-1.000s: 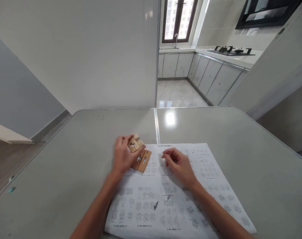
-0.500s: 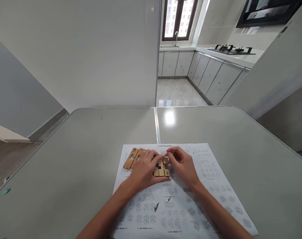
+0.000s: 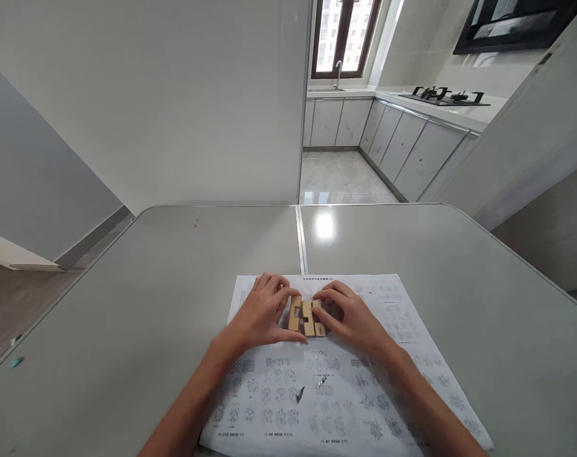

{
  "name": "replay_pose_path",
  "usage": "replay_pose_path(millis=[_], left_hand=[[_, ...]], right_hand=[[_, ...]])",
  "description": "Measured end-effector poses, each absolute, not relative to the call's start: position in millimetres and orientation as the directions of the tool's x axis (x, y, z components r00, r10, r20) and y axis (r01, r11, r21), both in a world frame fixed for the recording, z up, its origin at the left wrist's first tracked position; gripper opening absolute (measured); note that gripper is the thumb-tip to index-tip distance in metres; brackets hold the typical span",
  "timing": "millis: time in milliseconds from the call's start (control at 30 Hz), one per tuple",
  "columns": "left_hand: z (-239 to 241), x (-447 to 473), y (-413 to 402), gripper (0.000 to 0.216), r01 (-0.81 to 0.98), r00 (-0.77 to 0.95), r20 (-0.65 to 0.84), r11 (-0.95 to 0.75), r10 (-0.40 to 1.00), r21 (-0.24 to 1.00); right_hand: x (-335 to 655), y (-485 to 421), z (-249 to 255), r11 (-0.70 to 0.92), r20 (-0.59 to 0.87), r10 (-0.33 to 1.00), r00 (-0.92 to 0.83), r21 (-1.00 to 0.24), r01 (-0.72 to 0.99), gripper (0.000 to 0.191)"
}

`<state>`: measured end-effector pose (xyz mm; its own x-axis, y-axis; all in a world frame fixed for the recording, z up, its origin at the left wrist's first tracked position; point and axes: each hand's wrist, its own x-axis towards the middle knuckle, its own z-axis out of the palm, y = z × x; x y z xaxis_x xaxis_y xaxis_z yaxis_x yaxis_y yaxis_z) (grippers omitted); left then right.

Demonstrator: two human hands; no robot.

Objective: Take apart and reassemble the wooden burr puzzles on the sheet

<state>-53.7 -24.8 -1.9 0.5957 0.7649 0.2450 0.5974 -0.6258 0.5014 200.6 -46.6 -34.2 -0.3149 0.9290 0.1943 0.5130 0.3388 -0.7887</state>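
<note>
Three notched wooden puzzle pieces stand side by side on the printed sheet (image 3: 336, 406). My left hand (image 3: 264, 311) spans the left piece (image 3: 294, 314) lengthwise, index finger at its far end and thumb near its close end. The middle piece (image 3: 308, 320) lies between my hands. My right hand (image 3: 348, 314) is closed on the right piece (image 3: 319, 327), with the thumb on its top and the fingers at its far end. My left hand covers the spot where other wooden pieces lay.
The sheet with rows of small diagrams lies on a grey table (image 3: 102, 330) with a metal seam (image 3: 301, 241). A small teal bit (image 3: 16, 362) lies at the table's left edge. Beyond are a wall and a kitchen with a gas stove (image 3: 443, 96).
My left hand has shifted left and its grip has opened wider around the left piece. My right thumb has come down onto the right piece. The loose pieces at left are now hidden.
</note>
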Motion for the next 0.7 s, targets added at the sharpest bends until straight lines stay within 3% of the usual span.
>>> replay_pose_path(millis=[200,333,533,700], left_hand=[[1,-49,-30,0.075,0.555,0.442,0.189,-0.433,0.877,0.71],[0,-43,-34,0.074,0.529,0.42,0.179,-0.401,0.889,0.748],[-7,-37,-34,0.074,0.494,0.404,0.174,-0.374,0.898,0.785],[-16,-33,-35,0.075,0.437,0.407,0.205,-0.387,0.89,0.812]], right_hand=[[199,-46,-35,0.371,0.228,0.918,-0.324,-0.783,0.5,0.018],[197,-45,-32,0.291,0.223,0.953,-0.204,-0.858,0.423,0.027],[193,-47,-27,0.137,0.125,0.988,-0.088,-0.979,0.15,0.035],[186,-51,-26,0.121,0.107,0.988,-0.108,-0.983,0.141,0.038]])
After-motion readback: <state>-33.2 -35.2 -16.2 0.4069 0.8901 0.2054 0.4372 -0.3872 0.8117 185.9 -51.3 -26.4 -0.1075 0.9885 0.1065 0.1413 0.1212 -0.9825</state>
